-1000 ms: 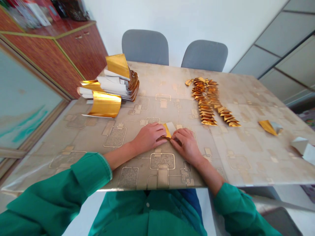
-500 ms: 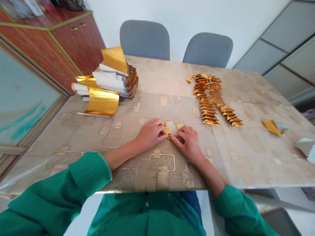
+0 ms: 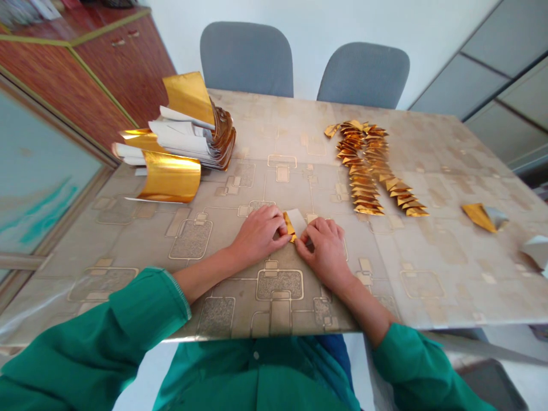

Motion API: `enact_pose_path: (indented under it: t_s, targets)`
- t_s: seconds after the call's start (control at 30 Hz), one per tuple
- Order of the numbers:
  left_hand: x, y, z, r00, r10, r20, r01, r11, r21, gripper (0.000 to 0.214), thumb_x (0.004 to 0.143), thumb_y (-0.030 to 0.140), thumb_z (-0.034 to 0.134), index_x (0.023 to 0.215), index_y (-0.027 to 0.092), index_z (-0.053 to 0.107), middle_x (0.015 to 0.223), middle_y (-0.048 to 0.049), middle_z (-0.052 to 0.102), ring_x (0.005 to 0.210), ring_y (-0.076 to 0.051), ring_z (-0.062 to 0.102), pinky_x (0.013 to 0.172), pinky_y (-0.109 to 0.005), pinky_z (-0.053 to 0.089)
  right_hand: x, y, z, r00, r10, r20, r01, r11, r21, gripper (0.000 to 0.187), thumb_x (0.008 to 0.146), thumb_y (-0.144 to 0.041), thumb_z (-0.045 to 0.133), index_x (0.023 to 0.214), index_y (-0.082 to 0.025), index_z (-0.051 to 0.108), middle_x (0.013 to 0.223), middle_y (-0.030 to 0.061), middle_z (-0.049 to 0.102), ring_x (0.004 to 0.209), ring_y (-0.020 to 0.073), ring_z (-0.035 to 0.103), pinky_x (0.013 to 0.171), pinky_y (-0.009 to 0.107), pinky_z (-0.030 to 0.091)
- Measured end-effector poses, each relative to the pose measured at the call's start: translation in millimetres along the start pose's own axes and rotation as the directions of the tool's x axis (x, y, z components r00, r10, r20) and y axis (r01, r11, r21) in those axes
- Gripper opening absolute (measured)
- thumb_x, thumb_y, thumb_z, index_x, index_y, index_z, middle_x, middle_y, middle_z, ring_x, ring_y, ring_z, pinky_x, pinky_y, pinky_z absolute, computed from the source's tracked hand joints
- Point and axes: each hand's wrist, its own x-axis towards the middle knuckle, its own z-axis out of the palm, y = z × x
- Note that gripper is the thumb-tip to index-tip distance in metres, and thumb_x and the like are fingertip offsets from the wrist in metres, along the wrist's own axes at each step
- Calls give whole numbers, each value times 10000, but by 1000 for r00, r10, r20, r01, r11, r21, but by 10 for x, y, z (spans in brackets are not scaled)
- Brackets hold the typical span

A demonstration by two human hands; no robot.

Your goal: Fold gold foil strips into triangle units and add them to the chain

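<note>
My left hand [image 3: 259, 237] and my right hand [image 3: 323, 254] are both grasping a small folded gold-and-white paper piece [image 3: 293, 224], pinching it between them at the middle of the near side of the table. Its gold fold faces my left hand and its white face shows upward; I cannot tell whether it touches the patterned table cover [image 3: 428, 291]. Up left of my hands, a curled stack of gold-backed paper sheets [image 3: 190, 137] lies directly on the cover, not in any box or tray. A curved gold sheet [image 3: 169, 178] rests against its near side. Ahead and right, folded gold pieces [image 3: 363, 168] lie overlapped in two long rows. Two loose folded pieces [image 3: 483, 217] [image 3: 535, 251] sit well apart, far right. On top of the wooden sideboard [image 3: 115, 74], beyond the table's far left corner, stand items [image 3: 29, 8] too cut off to name.
</note>
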Motion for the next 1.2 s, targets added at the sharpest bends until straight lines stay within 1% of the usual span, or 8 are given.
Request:
enact_pose_path:
  t_s: [0.37, 0.57, 0.73, 0.87, 0.97, 1.03, 1.07, 1.2]
  targets:
    - [-34, -9, -5, 998, -52, -33, 52, 999, -9, 186, 842, 328, 719, 781, 181, 623, 968, -37, 592, 951, -229, 549, 799, -358, 400, 7, -15, 12, 1000, 0, 27, 2, 996, -85, 158, 880, -293, 627, 754, -207, 583, 887, 37, 591, 895, 222, 471, 809, 355, 318]
    - [-56, -31, 3, 996, -58, -62, 58, 998, -2, 197, 852, 349, 705, 783, 185, 619, 956, -35, 591, 934, -223, 543, 781, -344, 394, -2, 0, 3, 999, -9, 48, 14, 995, -103, 150, 888, -310, 625, 784, -211, 582, 902, 38, 594, 915, 232, 476, 824, 360, 325]
    - [-64, -34, 13, 994, -37, -102, 42, 998, 48, 177, 871, 336, 676, 805, 185, 613, 933, -37, 591, 914, -224, 540, 760, -337, 398, 0, -13, -4, 998, -13, 54, 19, 993, -115, 119, 881, -283, 617, 789, -215, 586, 911, 44, 594, 923, 240, 477, 829, 368, 327]
    - [-144, -29, -4, 989, 44, -141, -26, 992, 122, 100, 954, 238, 559, 936, 173, 633, 974, -55, 620, 933, -215, 548, 786, -336, 419, 4, -27, -7, 999, -17, 43, 22, 992, -121, 104, 874, -260, 602, 781, -218, 586, 906, 49, 595, 918, 242, 475, 819, 368, 325]
    - [-265, 8, -27, 964, 223, -145, -178, 945, 274, 199, 989, 200, 494, 1110, 212, 651, 1074, -74, 631, 989, -225, 548, 852, -364, 424, 7, -30, -9, 999, -18, 45, 23, 993, -119, 113, 876, -271, 603, 778, -217, 588, 904, 51, 593, 917, 240, 478, 815, 367, 326]
    - [-344, 41, -42, 936, 336, -107, -275, 884, 377, 240, 996, 195, 480, 1152, 235, 657, 1113, -83, 630, 1000, -231, 548, 897, -389, 419, 7, -30, -10, 999, -13, 52, 20, 992, -124, 114, 876, -277, 607, 782, -215, 591, 911, 51, 593, 920, 239, 481, 817, 366, 328]
    - [-375, 53, -50, 927, 365, -85, -301, 861, 410, 247, 995, 192, 479, 1155, 235, 662, 1126, -87, 630, 1003, -233, 550, 918, -399, 415, 8, -30, -10, 998, -9, 55, 16, 992, -128, 110, 874, -278, 611, 786, -214, 593, 917, 50, 593, 924, 239, 482, 818, 366, 329]
    - [-432, 42, -89, 936, 346, -61, -281, 843, 459, 259, 984, 177, 495, 1152, 254, 676, 1160, -90, 630, 1021, -237, 564, 989, -450, 399, 8, -30, -7, 998, -1, 59, 10, 990, -138, 108, 866, -284, 626, 791, -212, 596, 928, 44, 591, 936, 239, 481, 825, 364, 332]
